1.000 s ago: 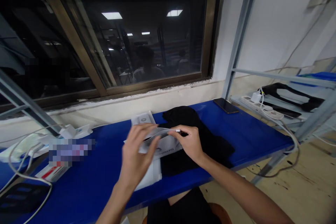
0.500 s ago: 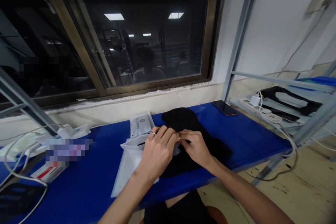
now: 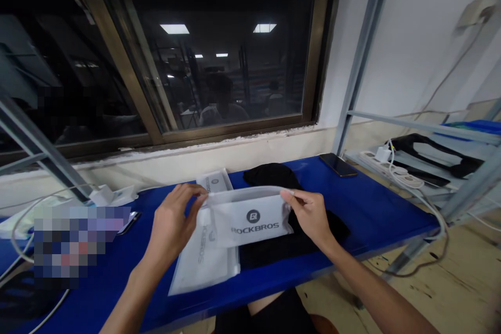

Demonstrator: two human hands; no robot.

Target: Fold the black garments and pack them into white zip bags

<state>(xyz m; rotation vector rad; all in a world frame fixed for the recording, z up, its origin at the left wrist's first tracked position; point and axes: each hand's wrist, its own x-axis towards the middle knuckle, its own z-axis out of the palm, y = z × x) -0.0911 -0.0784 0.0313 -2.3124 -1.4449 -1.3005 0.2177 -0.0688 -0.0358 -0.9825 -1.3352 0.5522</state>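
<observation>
My left hand (image 3: 172, 222) pinches the left top corner of a frosted white pouch (image 3: 250, 216) printed ROCKBROS. The pouch's right top corner is pinched by my right hand (image 3: 309, 214), so it hangs upright between them above the blue table (image 3: 371, 203). Below it lies another white pouch (image 3: 203, 266) flat on the table. A black garment (image 3: 274, 175) lies behind and to the right of the held pouch. A third small white packet (image 3: 215, 181) rests further back.
A dark phone (image 3: 337, 164) lies at the table's back right. White chargers and cables (image 3: 105, 195) sit at the left. A metal rack with a power strip (image 3: 391, 167) and black items stands to the right. A window runs behind the table.
My hands were together at the pouch's top edge by the black garment. They have moved apart along that edge and lifted the pouch upright, facing me.
</observation>
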